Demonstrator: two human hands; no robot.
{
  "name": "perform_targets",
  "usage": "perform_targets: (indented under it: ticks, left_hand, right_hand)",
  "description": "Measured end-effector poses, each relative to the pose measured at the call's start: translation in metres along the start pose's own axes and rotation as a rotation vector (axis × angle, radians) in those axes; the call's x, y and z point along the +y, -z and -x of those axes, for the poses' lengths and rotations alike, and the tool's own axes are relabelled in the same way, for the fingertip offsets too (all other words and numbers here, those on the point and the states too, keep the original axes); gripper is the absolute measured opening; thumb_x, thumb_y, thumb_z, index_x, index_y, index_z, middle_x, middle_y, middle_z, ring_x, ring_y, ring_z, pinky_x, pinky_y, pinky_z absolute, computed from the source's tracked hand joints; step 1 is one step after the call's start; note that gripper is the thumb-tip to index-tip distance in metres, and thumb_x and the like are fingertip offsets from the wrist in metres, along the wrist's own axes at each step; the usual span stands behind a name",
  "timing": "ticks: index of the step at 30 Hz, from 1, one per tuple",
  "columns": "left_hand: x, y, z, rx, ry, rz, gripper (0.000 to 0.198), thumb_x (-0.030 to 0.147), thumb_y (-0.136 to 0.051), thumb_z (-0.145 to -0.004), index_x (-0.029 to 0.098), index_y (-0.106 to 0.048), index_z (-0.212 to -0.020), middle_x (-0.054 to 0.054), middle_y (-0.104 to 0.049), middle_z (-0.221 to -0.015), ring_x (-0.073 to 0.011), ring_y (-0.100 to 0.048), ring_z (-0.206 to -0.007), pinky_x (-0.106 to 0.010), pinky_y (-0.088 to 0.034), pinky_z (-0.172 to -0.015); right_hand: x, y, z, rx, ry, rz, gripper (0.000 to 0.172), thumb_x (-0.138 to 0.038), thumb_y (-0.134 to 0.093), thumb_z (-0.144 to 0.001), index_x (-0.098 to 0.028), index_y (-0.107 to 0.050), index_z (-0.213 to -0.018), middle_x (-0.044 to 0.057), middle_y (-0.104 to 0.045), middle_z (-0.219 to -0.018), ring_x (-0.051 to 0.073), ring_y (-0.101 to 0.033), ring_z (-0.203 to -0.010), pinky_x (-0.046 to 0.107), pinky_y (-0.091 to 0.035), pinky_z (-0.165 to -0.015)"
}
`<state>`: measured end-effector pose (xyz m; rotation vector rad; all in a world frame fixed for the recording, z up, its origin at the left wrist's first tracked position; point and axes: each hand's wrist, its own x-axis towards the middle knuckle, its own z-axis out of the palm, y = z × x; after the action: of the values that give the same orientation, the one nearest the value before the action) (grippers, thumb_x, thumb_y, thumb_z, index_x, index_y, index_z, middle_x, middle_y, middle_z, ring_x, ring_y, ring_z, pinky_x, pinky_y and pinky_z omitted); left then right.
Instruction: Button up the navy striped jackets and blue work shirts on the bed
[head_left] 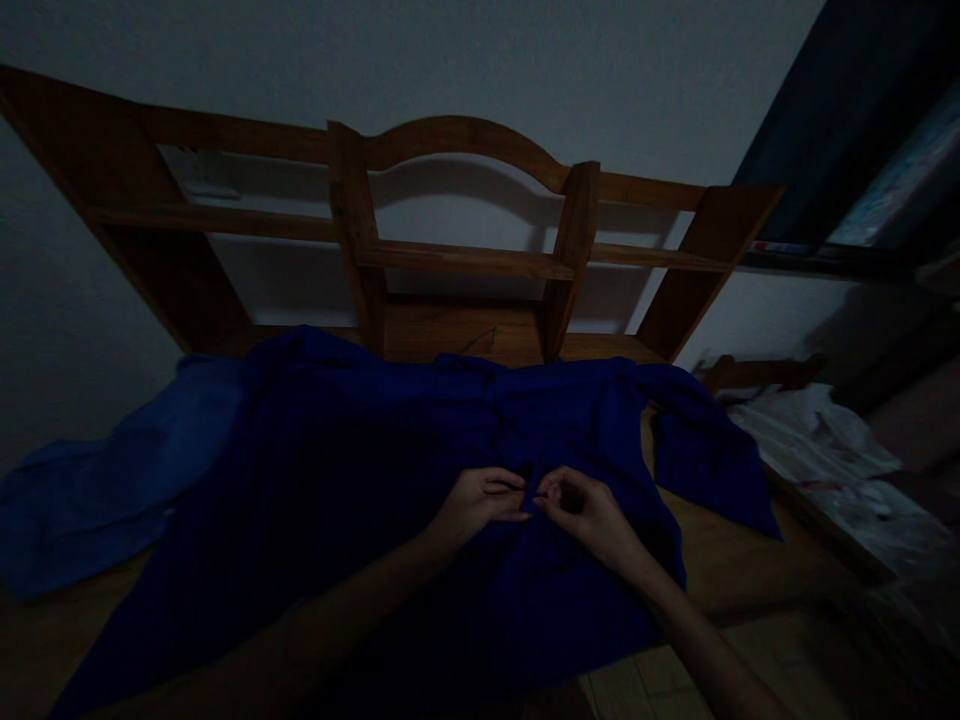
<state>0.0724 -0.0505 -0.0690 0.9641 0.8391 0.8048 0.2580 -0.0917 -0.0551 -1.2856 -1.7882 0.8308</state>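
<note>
A dark blue long-sleeved garment, seemingly a shirt, lies spread over the wooden desk. Its one sleeve stretches out to the right. Near the middle of the garment, my left hand pinches a raised fold of the cloth between thumb and fingers. Just to its right, my right hand has thumb and fingertips closed on the same fold. Whether a button sits between the fingertips is too dark to make out.
A lighter blue cloth hangs over the desk's left end. Behind the garment rises a wooden shelf rack against the wall. White plastic bags lie on the right beside a wooden chair back. A window is at upper right.
</note>
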Motion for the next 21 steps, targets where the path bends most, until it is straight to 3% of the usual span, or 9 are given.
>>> perform_targets:
  ticks: [4, 11, 21]
  left_hand:
    - [0.005, -0.002, 0.002, 0.057, 0.031, 0.008, 0.043, 0.036, -0.082, -0.054, 0.008, -0.064, -0.082, -0.005, -0.065, -0.069, -0.0186, -0.066, -0.067, -0.040, -0.057, -0.074]
    - [0.004, -0.002, 0.007, 0.027, -0.017, -0.017, 0.046, 0.030, -0.084, -0.053, 0.010, -0.061, -0.088, -0.006, -0.067, -0.071, -0.0195, -0.067, -0.068, -0.041, -0.057, -0.073]
    - [0.006, -0.003, 0.009, 0.043, -0.025, -0.027, 0.045, 0.028, -0.084, -0.052, 0.011, -0.060, -0.085, -0.004, -0.066, -0.067, -0.0169, -0.066, -0.061, -0.035, -0.056, -0.069]
  right_hand:
    - [-0.003, -0.001, 0.001, 0.010, 0.043, 0.064, 0.013, -0.028, -0.059, -0.081, -0.019, -0.059, -0.089, -0.001, -0.058, -0.075, 0.011, -0.054, -0.068, 0.022, -0.042, -0.064]
    - [-0.009, -0.001, 0.002, -0.020, 0.132, 0.109, 0.009, -0.026, -0.055, -0.083, -0.020, -0.059, -0.089, 0.001, -0.057, -0.076, 0.012, -0.053, -0.067, 0.024, -0.042, -0.065]
    - [-0.013, -0.001, 0.001, -0.012, 0.124, 0.102, 0.010, -0.027, -0.057, -0.083, -0.020, -0.059, -0.089, 0.000, -0.058, -0.077, 0.012, -0.055, -0.069, 0.023, -0.042, -0.066]
